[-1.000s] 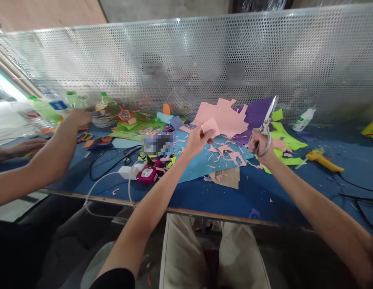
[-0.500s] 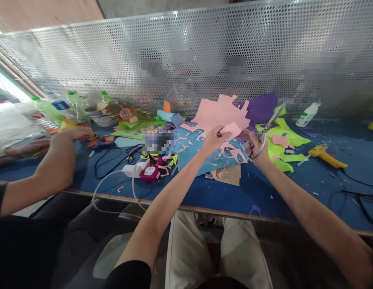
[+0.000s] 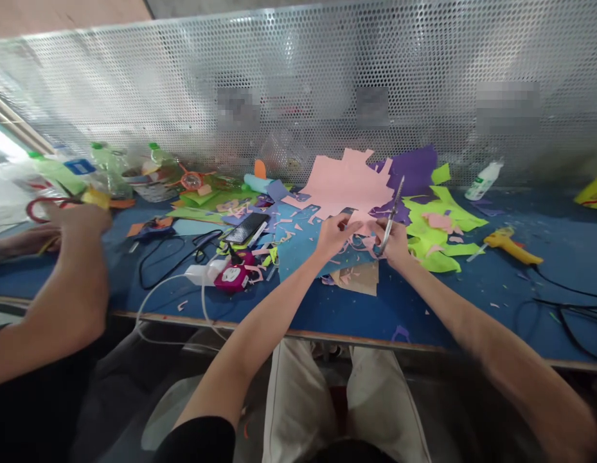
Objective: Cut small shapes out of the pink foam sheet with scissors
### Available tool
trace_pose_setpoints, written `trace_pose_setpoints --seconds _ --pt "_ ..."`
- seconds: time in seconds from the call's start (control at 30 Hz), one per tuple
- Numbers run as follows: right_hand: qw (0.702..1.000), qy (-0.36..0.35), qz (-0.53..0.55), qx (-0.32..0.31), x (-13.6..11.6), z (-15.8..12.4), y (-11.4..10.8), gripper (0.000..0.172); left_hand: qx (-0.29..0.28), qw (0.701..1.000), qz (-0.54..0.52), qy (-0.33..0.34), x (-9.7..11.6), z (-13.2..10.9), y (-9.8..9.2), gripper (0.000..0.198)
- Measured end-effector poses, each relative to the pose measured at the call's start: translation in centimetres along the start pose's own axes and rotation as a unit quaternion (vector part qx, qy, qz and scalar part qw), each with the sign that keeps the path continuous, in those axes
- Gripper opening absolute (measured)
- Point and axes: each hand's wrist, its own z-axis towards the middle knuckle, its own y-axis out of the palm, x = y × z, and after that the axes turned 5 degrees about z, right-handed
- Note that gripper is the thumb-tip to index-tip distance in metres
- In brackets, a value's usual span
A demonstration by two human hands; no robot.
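Note:
My left hand [image 3: 334,233] pinches a small pink paper piece [image 3: 363,219] over the blue table [image 3: 365,308]. My right hand [image 3: 393,239] grips silver scissors [image 3: 393,207], whose blades point up and away, right beside that piece. The two hands nearly touch above a blue sheet [image 3: 302,247] strewn with pink scraps. A large pink sheet [image 3: 346,183] and a purple sheet [image 3: 414,168] lie just behind them.
A co-worker's arm [image 3: 71,270] at the left holds red-handled scissors [image 3: 45,204]. Bottles [image 3: 110,168] stand at the back left. A white glue bottle [image 3: 482,181], a yellow glue gun [image 3: 510,244], a phone [image 3: 250,227], a pink power strip [image 3: 233,278] and cables lie about. A perforated metal screen [image 3: 298,96] backs the table.
My right hand brought the scissors left and down until it met my left hand with the pink piece. The co-worker's hand drew back from the bottles and now holds red scissors.

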Motion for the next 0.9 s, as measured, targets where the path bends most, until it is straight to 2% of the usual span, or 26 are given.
trace_pose_setpoints --seconds 0.13,0.3,0.53,0.67,0.9 --pt "1.000 0.002 -0.018 -0.016 -0.3 0.1 -0.3 0.032 -0.013 0.999 0.020 0.039 -0.2 0.0 0.6 0.045" --pt "0.999 -0.003 -0.029 -0.017 -0.2 0.4 -0.6 0.035 -0.024 0.992 0.103 0.076 -0.8 0.3 1.2 0.043" --pt "1.000 -0.007 -0.022 0.007 1.2 1.7 -1.3 0.039 -0.027 0.984 0.163 0.066 -1.3 0.6 0.4 0.038" --pt "1.000 -0.015 -0.006 0.011 1.3 2.2 -1.8 0.038 -0.054 0.971 0.207 0.107 -1.5 0.6 0.2 0.039" --pt "0.999 0.005 -0.024 -0.043 1.2 1.8 -1.7 0.037 -0.073 0.960 0.238 0.130 -2.2 0.8 0.6 0.038"
